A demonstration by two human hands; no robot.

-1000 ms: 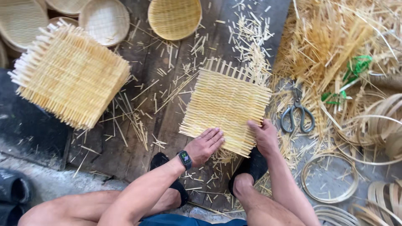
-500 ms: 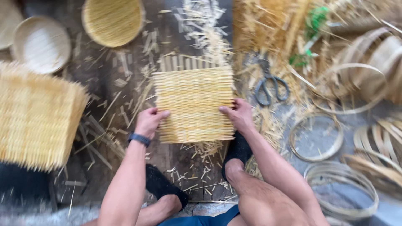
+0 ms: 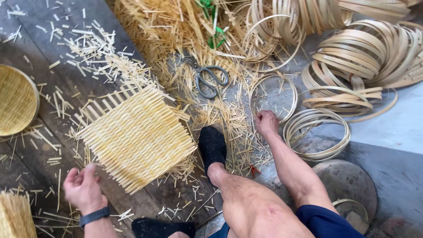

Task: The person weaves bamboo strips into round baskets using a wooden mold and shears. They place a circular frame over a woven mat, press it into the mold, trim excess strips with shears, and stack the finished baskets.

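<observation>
The woven mat (image 3: 137,139) lies flat on the plank floor (image 3: 39,44), its near corner just beside the left hand (image 3: 82,187). That hand is loosely curled and holds nothing I can make out (a dark watch (image 3: 94,216) sits on the wrist). The right hand (image 3: 266,122) is closed on the rim of a thin bamboo ring (image 3: 273,98) lying among straw. Scissors (image 3: 209,79) rest near the ring. A black-socked foot (image 3: 212,147) stands between mat and right hand.
</observation>
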